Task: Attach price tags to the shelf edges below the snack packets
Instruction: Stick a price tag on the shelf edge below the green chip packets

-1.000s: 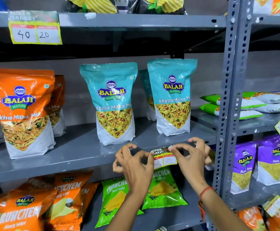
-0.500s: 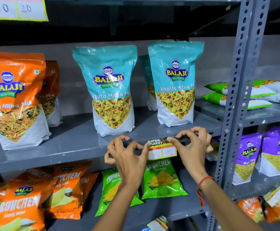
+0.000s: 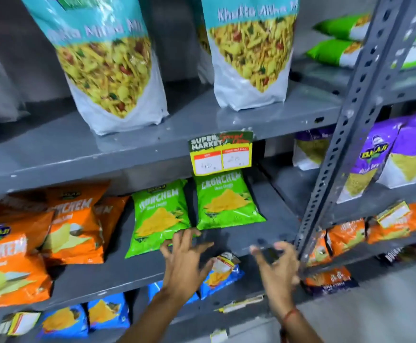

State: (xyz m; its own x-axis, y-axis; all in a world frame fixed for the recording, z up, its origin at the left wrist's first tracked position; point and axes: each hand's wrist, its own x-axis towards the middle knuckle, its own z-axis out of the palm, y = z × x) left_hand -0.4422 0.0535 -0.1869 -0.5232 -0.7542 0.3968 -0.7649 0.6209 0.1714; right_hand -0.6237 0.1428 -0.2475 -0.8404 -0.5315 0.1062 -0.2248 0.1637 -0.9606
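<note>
Glossy paper price tag (image 3: 221,152) on grey metal shelf edge (image 3: 102,164); both hands (image 3: 184,253) (image 3: 275,263) splayed, empty.

You're in a shop: grey slotted-steel shelves (image 3: 127,154) stocked with branded snack packets (image 3: 226,201), and a "Super Market" price tag (image 3: 221,154) with handwritten prices stuck on a shelf edge.

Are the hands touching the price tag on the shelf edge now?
Apart. The head view shows both hands well below the price tag, green packets between them.
</note>
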